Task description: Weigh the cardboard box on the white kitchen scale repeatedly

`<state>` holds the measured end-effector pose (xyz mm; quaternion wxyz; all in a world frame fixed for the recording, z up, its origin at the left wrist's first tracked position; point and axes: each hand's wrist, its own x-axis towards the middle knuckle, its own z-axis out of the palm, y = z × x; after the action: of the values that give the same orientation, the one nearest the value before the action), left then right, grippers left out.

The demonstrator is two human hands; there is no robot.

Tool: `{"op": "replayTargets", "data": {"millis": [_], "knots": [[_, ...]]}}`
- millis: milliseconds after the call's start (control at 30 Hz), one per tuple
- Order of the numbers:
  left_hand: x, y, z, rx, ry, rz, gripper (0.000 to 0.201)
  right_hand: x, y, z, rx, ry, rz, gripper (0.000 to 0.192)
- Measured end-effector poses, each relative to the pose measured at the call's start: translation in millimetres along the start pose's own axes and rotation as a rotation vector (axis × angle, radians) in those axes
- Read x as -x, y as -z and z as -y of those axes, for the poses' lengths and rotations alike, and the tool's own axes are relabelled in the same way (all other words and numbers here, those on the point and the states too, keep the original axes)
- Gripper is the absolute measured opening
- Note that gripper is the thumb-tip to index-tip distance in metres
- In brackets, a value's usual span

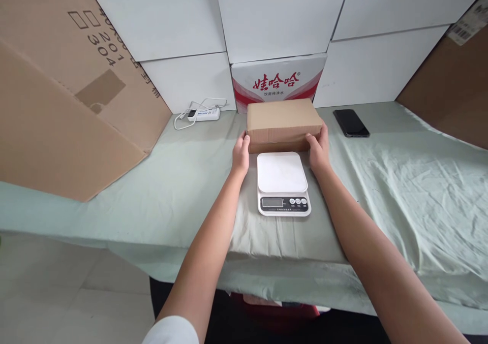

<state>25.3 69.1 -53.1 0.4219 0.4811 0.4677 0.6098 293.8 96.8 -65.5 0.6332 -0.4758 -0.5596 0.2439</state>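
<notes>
A closed brown cardboard box (284,118) is held between my two hands, behind a white digital kitchen scale (282,174). My left hand (241,153) is closed against the box's left end, thumb toward me. At its right end my right hand (319,148) grips the near corner, with the thumb on the front face and the other fingers mostly hidden. The scale's display is blank and nothing lies on its plate. Whether the box touches the table or hangs just above it, I cannot tell.
A green cloth (183,181) covers the table. Behind stand white boxes (186,80) and a red-and-white carton (278,80). A white power strip (204,114) with a cable lies back left, a black phone (351,123) back right. Large cardboard panels flank both sides, the left panel (76,105) nearer.
</notes>
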Motion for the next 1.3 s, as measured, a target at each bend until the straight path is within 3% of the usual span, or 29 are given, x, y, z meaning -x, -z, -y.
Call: {"op": "replayTargets", "data": {"millis": [167, 300, 433, 600, 733, 867, 1300], "knots": [[4, -1.0, -6, 0.004, -0.004, 0.066, 0.067, 2, -3, 4, 0.031, 0.005, 0.024, 0.081], [6, -0.2, -8, 0.019, -0.037, 0.057, 0.076, 5, -3, 12, 0.001, 0.031, 0.028, 0.092], [10, 2.4, -18, 0.033, -0.151, 0.037, 0.084, 10, -1, 28, -0.009, 0.150, 0.024, 0.106], [47, 11.1, -45, 0.033, -0.212, 0.015, 0.085, 26, 21, 51, 0.011, 0.268, 0.066, 0.118], [101, 21.6, -53, 0.101, -0.126, 0.077, 0.084, 64, 50, 59, 0.044, 0.279, 0.142, 0.112], [138, 26.5, -47, 0.099, -0.124, 0.075, 0.082, 98, 60, 63, 0.068, 0.272, 0.082, 0.104], [148, 28.4, -44, 0.018, -0.116, 0.024, 0.087, 107, 61, 75, 0.156, 0.302, 0.049, 0.081]]}}
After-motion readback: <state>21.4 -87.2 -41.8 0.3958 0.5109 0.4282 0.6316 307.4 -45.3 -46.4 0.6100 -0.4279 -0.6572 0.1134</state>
